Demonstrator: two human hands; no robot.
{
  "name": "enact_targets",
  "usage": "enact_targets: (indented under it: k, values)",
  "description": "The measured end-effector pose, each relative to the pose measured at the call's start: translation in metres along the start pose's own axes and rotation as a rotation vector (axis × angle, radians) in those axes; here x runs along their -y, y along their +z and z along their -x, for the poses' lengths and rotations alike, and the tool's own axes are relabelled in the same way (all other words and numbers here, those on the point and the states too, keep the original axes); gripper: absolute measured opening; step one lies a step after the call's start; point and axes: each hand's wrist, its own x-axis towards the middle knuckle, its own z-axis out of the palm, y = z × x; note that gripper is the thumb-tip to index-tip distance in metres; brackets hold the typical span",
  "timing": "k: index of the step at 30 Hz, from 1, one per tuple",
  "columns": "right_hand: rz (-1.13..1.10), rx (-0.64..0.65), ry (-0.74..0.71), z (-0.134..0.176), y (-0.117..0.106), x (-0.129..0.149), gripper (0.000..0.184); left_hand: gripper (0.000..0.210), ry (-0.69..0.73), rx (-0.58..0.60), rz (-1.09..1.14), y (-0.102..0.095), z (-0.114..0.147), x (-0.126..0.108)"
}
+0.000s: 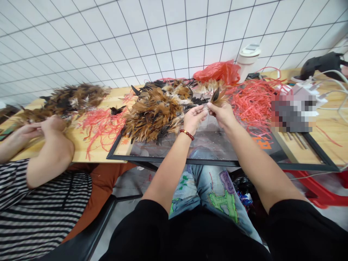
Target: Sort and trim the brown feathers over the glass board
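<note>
From where I stand, the black-edged, see-through panel (174, 158) comes first, lying on the pale wooden bench (81, 155). Above it, the person's left hand (195, 117) is loosely curled, thumb near its fingertips; whether it grips anything, I can't tell. The right hand (223, 114) sits just beside it, thumb and forefinger closed, apparently on a small tuft of brown and black feathers (215, 95). The tuft rises just beyond these fingers, its long axis running away from the person toward the wall, so the right hand is the nearer to it. To the left hand's left, and near it, spreads a big, shaggy heap of brown feathers (153, 114); the right hand has shredded pinkish-red strips (254, 99) on its outer side. Farther back lies a crumpled red plastic bag (219, 72).
</note>
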Motion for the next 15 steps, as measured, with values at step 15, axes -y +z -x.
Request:
enact_targets:
  k: [15]
  values:
    - [0.096, 0.168, 0.009, 0.006, 0.004, -0.002, 0.05, 0.019, -0.214, -0.147, 0.41, -0.007, -0.006, -0.013]
